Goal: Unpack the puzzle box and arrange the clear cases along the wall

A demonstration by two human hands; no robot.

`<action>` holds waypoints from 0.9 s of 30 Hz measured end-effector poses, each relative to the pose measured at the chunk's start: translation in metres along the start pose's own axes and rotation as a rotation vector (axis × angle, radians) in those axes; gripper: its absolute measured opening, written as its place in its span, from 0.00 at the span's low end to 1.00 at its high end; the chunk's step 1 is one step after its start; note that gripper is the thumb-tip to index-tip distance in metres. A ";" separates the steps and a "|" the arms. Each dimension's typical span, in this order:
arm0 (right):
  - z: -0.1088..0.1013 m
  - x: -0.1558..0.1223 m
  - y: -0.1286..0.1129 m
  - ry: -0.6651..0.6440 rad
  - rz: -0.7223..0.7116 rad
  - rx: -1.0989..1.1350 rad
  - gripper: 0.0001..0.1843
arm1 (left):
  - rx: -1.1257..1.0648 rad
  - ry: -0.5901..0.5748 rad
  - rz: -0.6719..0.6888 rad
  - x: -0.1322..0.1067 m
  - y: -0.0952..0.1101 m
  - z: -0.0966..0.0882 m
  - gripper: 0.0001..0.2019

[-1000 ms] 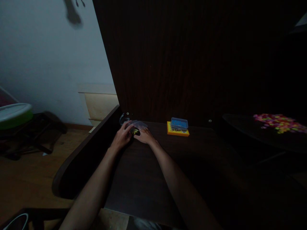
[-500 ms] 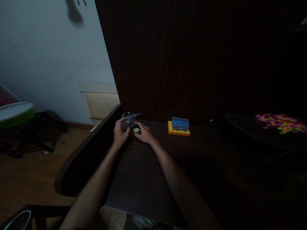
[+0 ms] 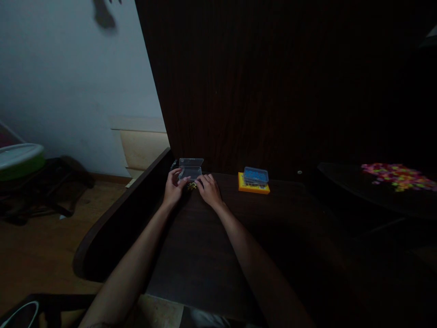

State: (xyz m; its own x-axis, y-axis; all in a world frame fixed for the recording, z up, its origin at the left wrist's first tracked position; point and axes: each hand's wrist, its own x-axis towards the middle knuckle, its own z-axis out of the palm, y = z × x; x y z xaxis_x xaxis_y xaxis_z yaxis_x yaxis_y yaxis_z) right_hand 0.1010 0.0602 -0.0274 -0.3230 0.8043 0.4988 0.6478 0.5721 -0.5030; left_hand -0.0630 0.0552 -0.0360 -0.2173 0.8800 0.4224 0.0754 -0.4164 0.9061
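A small clear plastic box (image 3: 190,172) has its hinged lid raised, and its inside looks bare. My left hand (image 3: 173,189) is closed on the box's left side, thumb along the front. At the right front corner, my right hand (image 3: 209,188) pinches the same box. Just in front of it, a little heap of small yellow and white pieces (image 3: 191,186) lies on the dark desk (image 3: 194,255), partly hidden by the box and my fingers.
Right of my hands, a clear case with blue contents (image 3: 256,175) rests on a yellow-orange box (image 3: 253,188). Many colourful pieces (image 3: 398,176) lie on a dark surface at far right. A raised dark side panel (image 3: 119,218) borders the desk's left; a dark panel (image 3: 232,91) rises behind.
The clear box has turned from tilted to facing me squarely, its lid up at the back. My right hand has moved from beside the yellow pieces onto the box.
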 end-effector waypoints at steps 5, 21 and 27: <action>0.004 0.001 0.003 0.014 0.032 -0.055 0.13 | 0.180 0.081 -0.015 -0.002 -0.003 -0.003 0.20; 0.008 0.017 0.023 -0.017 0.035 -0.118 0.13 | 0.734 -0.132 0.068 -0.013 -0.003 -0.003 0.15; 0.009 0.020 0.023 -0.079 0.097 -0.184 0.12 | 0.872 -0.312 0.113 -0.014 0.004 0.002 0.17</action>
State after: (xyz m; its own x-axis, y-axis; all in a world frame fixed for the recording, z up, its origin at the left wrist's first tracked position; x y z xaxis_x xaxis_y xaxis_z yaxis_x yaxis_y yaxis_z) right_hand 0.1034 0.0910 -0.0356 -0.3009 0.8684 0.3941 0.7912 0.4581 -0.4052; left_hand -0.0574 0.0418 -0.0381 0.0983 0.9189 0.3821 0.8118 -0.2961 0.5033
